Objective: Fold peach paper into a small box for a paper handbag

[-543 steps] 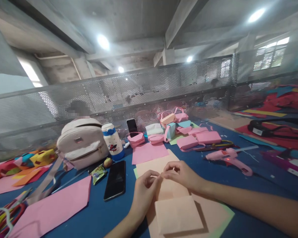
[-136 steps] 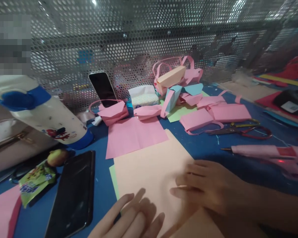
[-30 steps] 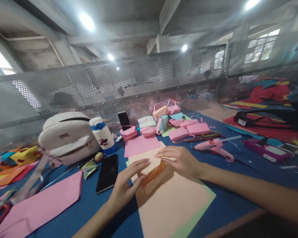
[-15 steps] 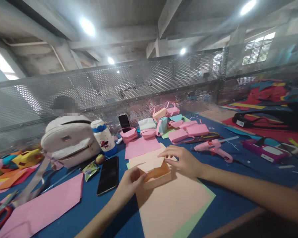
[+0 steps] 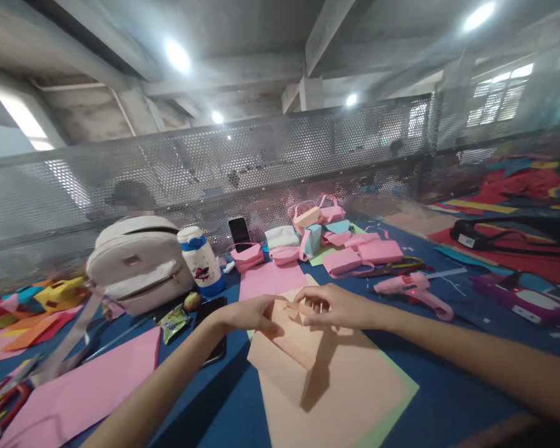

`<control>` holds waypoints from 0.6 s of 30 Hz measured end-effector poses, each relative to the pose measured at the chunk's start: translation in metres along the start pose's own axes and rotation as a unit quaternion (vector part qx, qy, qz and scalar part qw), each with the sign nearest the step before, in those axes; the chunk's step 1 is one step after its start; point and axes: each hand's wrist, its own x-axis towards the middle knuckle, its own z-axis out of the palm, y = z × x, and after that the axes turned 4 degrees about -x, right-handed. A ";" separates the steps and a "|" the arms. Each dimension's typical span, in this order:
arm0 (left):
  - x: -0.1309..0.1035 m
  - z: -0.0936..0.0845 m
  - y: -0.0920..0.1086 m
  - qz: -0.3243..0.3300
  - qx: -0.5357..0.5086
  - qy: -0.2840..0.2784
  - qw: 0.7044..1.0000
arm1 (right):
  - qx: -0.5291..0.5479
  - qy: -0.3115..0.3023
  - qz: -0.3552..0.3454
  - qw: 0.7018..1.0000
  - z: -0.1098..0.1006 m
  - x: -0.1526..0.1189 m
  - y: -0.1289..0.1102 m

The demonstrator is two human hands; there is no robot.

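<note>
Between my hands, a small peach paper box (image 5: 287, 345) is tilted above a stack of peach and green paper sheets (image 5: 354, 392). My left hand (image 5: 259, 314) grips the box's far left side, with the thumb on the near face. At the far right end of the box, my right hand (image 5: 329, 305) pinches a folded paper edge between thumb and fingers. One flap of the box points down toward me and casts a shadow on the sheet. Several finished paper bags (image 5: 340, 261) in pink, blue and peach lie beyond my hands.
To the right lie a pink glue gun (image 5: 413, 291) and a purple device (image 5: 522, 297). At left are a white backpack (image 5: 137, 267), a bottle (image 5: 200, 261), a snack packet (image 5: 175, 322), a black phone (image 5: 214, 354), pink paper (image 5: 93, 386) and scissors (image 5: 4, 398). A perforated metal screen (image 5: 261, 168) stands behind.
The box has been turned and tipped, so its flap now points toward me. My left hand has moved up to its far side, and my forearm now partly covers the phone.
</note>
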 end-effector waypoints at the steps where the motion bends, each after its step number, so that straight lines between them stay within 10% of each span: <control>1: 0.002 -0.003 0.005 -0.002 0.053 -0.030 0.998 | 0.009 0.006 -0.005 1.000 0.001 0.000 -0.002; 6: 0.016 -0.014 0.026 -0.031 0.286 -0.052 0.956 | 0.144 -0.009 0.045 0.988 0.013 -0.002 0.006; 10: 0.017 -0.005 0.042 -0.024 0.356 0.053 0.933 | 0.247 -0.013 0.131 0.960 0.023 -0.010 0.014; 14: 0.006 0.037 0.055 0.020 0.444 0.233 0.865 | 0.335 0.047 0.210 0.917 0.023 -0.022 0.014; 18: -0.003 0.087 0.034 0.130 0.583 0.274 0.754 | 0.414 0.088 0.232 0.876 0.022 -0.033 0.010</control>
